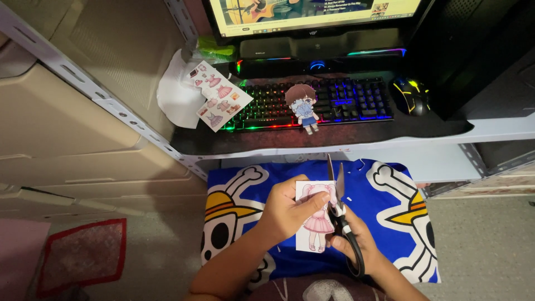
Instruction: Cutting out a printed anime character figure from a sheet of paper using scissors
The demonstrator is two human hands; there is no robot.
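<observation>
Left hand point(287, 214) fingers clamp the paper doll sheet point(314, 223); right hand point(356, 242) fingers grip black scissors point(341, 214), blades parted at the sheet's right edge.

Home computer corner, likely bedroom or hobby nook. Counter point(334, 144) of slotted metal shelving carries rainbow-lit keyboard point(312, 103), glowing mouse point(411, 96), soundbar point(320, 49) under monitor point(312, 14). Paper doll point(304, 107) stands on keyboard; sheet of doll clothes point(218, 96) lies beside it. Blue cloth with skull-and-straw-hat cartoon print point(384, 206) spreads below. Beige plastic drawers point(67, 128) at left, red mat point(83, 253) on grey floor.
</observation>
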